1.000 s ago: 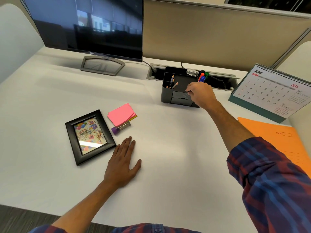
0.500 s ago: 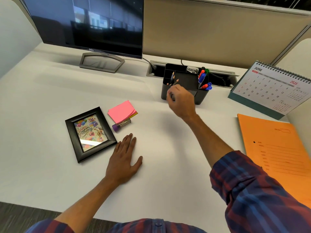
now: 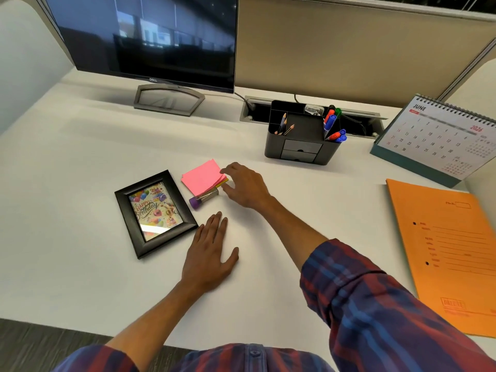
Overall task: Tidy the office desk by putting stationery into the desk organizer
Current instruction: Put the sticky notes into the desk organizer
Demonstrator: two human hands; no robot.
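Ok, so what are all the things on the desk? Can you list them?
monitor: one, black, back left of the desk
desk organizer: one, black, back middle, with pencils and markers in it
pencils: a few, left slot of the organizer
markers: several, blue, red and green, right slots
calendar: one, white on a teal base, back right
folder: one, orange, right side
picture frame: one, black, lying flat on the left
sticky notes: one stack, pink on top, beside the frame
small tube: one, purple cap, in front of the notes
left hand: flat on the desk
right hand: fingers spread, at the notes
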